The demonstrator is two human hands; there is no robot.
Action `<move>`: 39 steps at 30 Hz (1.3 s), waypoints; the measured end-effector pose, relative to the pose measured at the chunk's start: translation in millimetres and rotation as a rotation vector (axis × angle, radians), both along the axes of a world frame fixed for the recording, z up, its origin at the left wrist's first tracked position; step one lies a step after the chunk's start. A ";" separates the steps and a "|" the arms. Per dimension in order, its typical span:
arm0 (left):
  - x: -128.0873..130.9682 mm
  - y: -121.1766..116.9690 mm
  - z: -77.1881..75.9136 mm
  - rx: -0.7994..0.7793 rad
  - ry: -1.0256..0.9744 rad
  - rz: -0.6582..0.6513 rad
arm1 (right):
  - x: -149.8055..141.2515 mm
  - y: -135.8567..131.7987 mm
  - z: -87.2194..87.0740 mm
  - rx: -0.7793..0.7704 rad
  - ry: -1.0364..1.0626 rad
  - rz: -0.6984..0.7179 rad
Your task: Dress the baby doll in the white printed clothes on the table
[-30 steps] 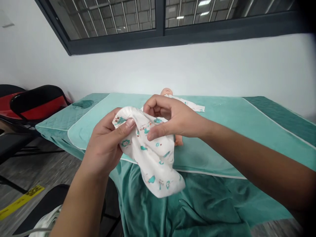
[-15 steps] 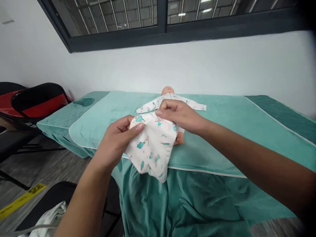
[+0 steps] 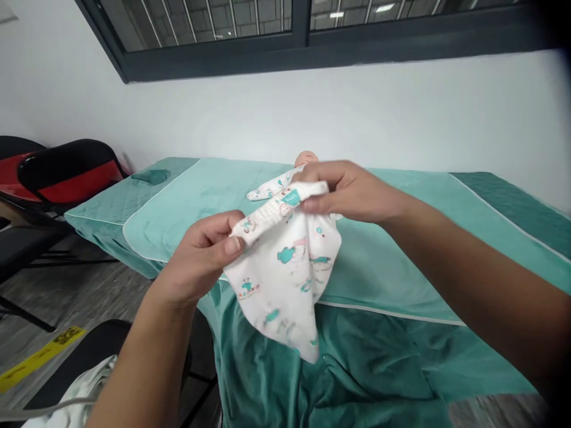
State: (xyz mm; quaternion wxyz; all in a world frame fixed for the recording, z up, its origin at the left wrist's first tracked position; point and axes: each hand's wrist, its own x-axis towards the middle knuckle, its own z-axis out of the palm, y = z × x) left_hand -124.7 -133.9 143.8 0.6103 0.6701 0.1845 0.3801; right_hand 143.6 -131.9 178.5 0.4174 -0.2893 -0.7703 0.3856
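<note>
Between my hands hangs a white baby hat (image 3: 285, 279) with green and pinkish prints, its banded edge up and its tapered end down. My left hand (image 3: 200, 255) pinches the band's left end between thumb and fingers. Farther right, my right hand (image 3: 348, 190) grips the band, with its thumb on the near side. Behind the hat lies a baby doll (image 3: 306, 158) on the bed, in a matching printed top (image 3: 272, 185). My right hand and the hat hide most of the doll's body and its other sleeve.
A light green cover (image 3: 401, 261) lies over the bed, and dark green cloth (image 3: 357, 362) drapes down its front. Black and red chairs (image 3: 71, 172) stand at the left. Near my left forearm, a white cloth (image 3: 84, 386) lies on a black chair (image 3: 89, 351).
My right hand has moved to the right along the hat's edge, away from my left hand. The band is now stretched out between them, and the hat hangs lower.
</note>
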 end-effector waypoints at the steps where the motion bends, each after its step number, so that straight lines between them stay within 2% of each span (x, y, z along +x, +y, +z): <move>1: 1.3 -0.1 1.3 0.014 -0.033 0.043 | 1.7 0.3 -3.9 -0.073 -0.071 0.047; 4: 10.0 -2.6 4.3 0.049 -0.050 0.133 | -3.9 -6.1 -15.7 -0.252 -0.209 0.186; 6: 15.8 -5.3 5.3 0.054 -0.018 0.156 | -12.9 -12.4 -20.3 -0.263 -0.177 0.231; 11: 23.1 -12.4 9.4 0.061 0.074 0.265 | -29.2 -21.5 -17.9 -0.212 0.016 0.121; 14: 21.3 -13.6 10.9 0.100 0.175 0.325 | -32.2 -25.1 -13.1 -0.223 0.035 0.124; 16: 16.7 -12.3 10.3 0.092 0.212 0.298 | -31.9 -26.4 -10.9 -0.223 0.031 0.124; 18: 11.3 -10.1 8.5 0.064 0.256 0.185 | -30.1 -25.0 -10.2 -0.209 0.059 0.073; 20: 8.6 -8.1 6.1 0.044 0.331 0.038 | -28.0 -20.3 -11.7 -0.186 0.137 -0.002; 22: 11.0 -6.3 2.7 0.027 0.357 0.004 | -26.5 -13.4 -16.1 -0.169 0.257 -0.060; 23: 14.1 -5.0 0.6 0.019 0.323 0.056 | -25.7 -9.8 -19.6 -0.179 0.307 -0.075; 25: 22.5 -1.3 -3.6 0.017 0.172 0.249 | -23.4 -3.5 -28.7 -0.253 0.301 -0.056; 27: 30.8 3.9 -6.9 0.026 0.013 0.416 | -19.6 0.5 -38.6 -0.364 0.133 0.025; 29: 36.4 9.1 -8.7 0.009 -0.071 0.473 | -16.0 2.3 -46.3 -0.440 -0.050 0.095; 31: 38.6 12.2 -9.8 -0.050 -0.090 0.435 | -15.0 3.3 -49.3 -0.451 -0.049 0.070; 33: 37.4 12.4 -12.0 -0.131 -0.077 0.361 | -18.4 4.8 -47.5 -0.431 0.119 -0.019; 36: 31.2 9.1 -19.7 -0.205 0.013 0.181 | -28.3 8.8 -41.3 -0.431 0.378 -0.094; 39: 25.1 6.1 -29.5 -0.243 0.181 -0.006 | -35.7 12.0 -39.6 -0.482 0.480 -0.108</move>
